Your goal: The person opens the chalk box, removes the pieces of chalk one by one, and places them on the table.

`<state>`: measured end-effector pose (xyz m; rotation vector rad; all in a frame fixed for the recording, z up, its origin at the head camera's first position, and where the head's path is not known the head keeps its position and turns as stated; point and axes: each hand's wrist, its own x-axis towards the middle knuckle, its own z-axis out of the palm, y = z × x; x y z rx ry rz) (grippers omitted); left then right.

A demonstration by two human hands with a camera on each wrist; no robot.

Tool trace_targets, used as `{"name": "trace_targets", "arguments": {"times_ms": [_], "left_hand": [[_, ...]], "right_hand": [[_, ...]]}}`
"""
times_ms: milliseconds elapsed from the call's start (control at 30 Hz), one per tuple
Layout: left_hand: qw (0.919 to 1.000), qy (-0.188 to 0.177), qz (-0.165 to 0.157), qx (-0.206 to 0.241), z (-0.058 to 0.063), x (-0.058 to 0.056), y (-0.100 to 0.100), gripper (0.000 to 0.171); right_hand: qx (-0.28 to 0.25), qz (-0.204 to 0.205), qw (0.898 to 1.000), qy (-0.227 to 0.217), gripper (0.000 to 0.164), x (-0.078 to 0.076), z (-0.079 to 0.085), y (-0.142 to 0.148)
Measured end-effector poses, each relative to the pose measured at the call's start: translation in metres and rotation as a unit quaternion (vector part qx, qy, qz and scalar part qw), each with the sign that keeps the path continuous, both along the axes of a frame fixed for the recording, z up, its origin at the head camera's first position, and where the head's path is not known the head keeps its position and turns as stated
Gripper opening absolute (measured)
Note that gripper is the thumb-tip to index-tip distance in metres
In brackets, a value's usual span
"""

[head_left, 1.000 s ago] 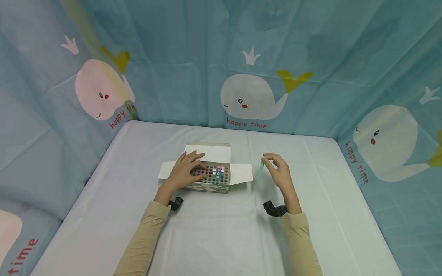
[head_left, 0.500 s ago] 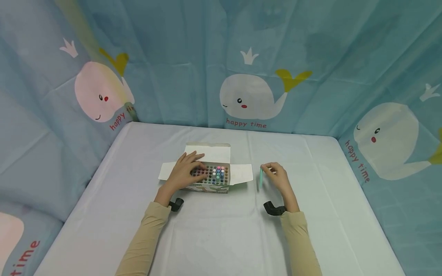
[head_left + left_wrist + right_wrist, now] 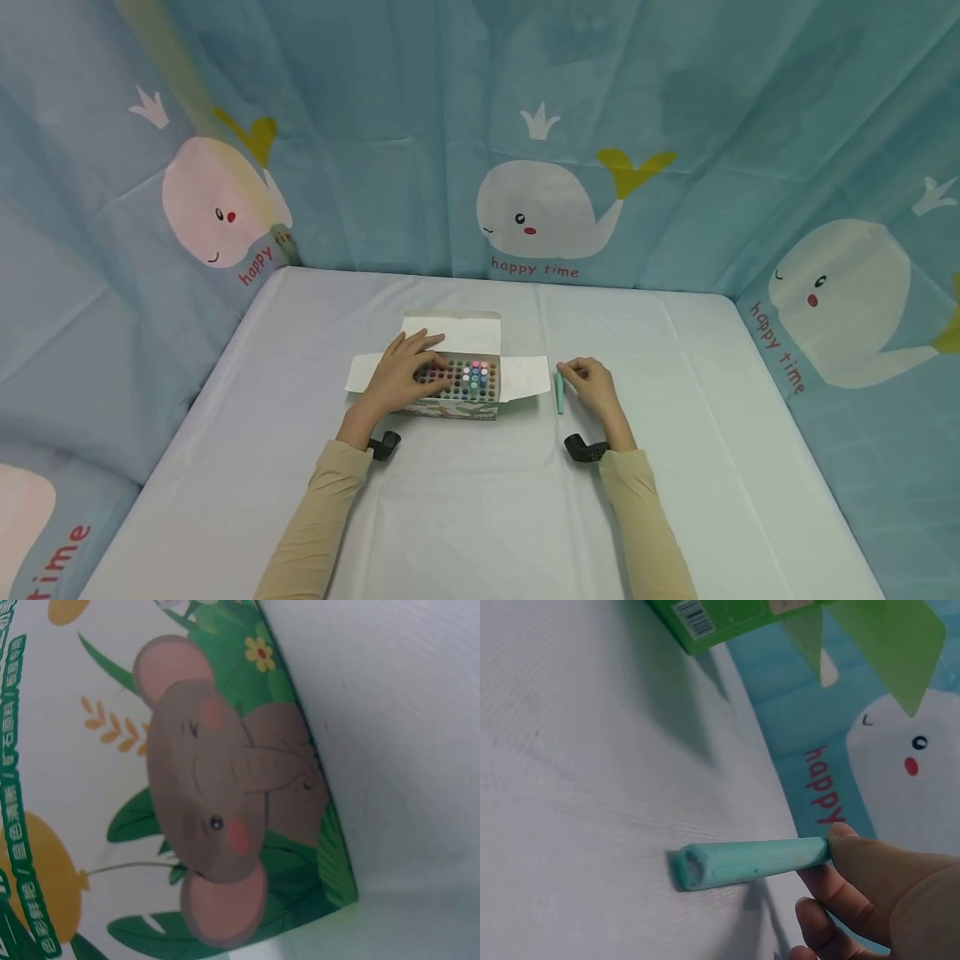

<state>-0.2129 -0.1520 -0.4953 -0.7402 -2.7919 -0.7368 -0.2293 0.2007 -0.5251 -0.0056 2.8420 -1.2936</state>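
Mint-green chalk-like stick (image 3: pixel 754 862): one end clamped between thumb and fingers of my right hand (image 3: pixel 592 386), just right of the open printed cardboard box (image 3: pixel 453 409), low over white cloth (image 3: pixel 487 500). My left hand (image 3: pixel 397 375) lies across the box, thumb and index apart.

I count one box (image 3: pixel 459 409), one held stick (image 3: pixel 559 395), three crowns (image 3: pixel 538 129) (printed).

Blue fabric walls (image 3: pixel 367 200), printed whales (image 3: pixel 540 208), white-covered table (image 3: pixel 465 517)
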Motion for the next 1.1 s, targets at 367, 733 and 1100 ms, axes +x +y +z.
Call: {"name": "trace_targets", "arguments": {"times_ms": [367,733,1100], "left_hand": [[1.0,0.005,0.001,0.004,-0.001,-0.001,0.001,0.026],[1.0,-0.001,0.005,0.002,0.0,0.0,0.001,0.026],[1.0,-0.002,0.006,0.001,-0.002,0.0,0.001,0.027]], "right_hand": [[0.05,-0.037,0.997,0.044,0.033,0.0,-0.011,-0.005],[0.043,-0.044,0.996,0.063,0.031,0.002,-0.01,-0.007],[0.066,-0.05,0.996,0.042,0.031,-0.001,-0.011,-0.007]]}}
